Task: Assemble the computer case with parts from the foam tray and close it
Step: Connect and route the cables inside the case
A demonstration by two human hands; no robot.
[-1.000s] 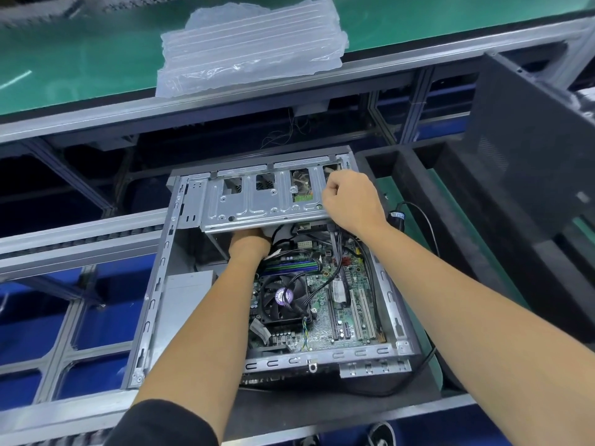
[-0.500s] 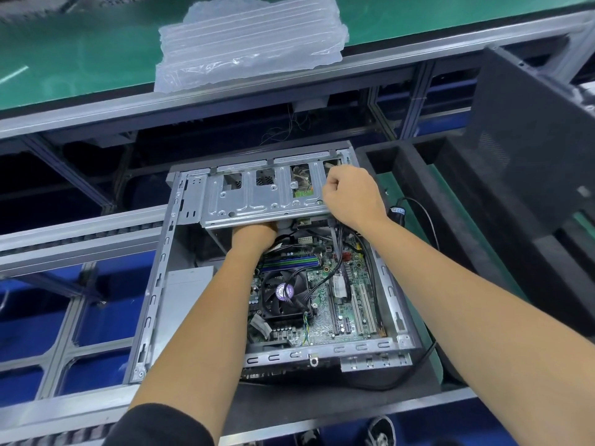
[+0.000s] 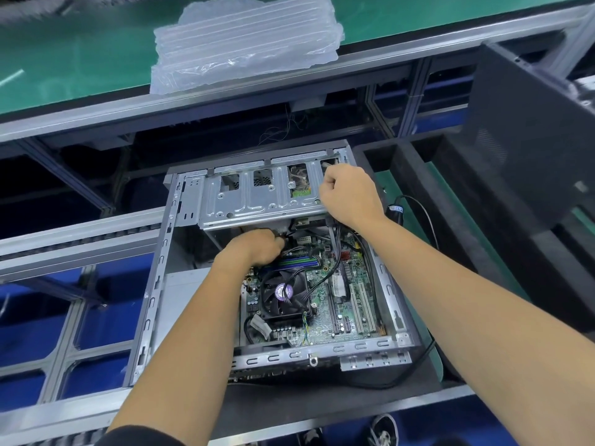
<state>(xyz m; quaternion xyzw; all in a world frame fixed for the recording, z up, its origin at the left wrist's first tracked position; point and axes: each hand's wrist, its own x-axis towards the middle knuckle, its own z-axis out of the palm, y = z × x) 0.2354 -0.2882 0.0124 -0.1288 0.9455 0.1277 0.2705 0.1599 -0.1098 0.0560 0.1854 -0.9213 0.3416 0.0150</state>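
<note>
Open computer case [image 3: 154, 304] lies left of the foam tray [image 3: 428, 188].

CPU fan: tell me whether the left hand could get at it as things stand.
Probably yes. The left hand sits inside the open computer case, just beyond the CPU fan; only a few thin cables cross the fan, and no cover is on.

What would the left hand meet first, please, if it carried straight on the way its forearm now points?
Probably the bundle of dark cables just beyond the left hand, under the grey perforated metal drive bracket; depth there is unclear.
</note>
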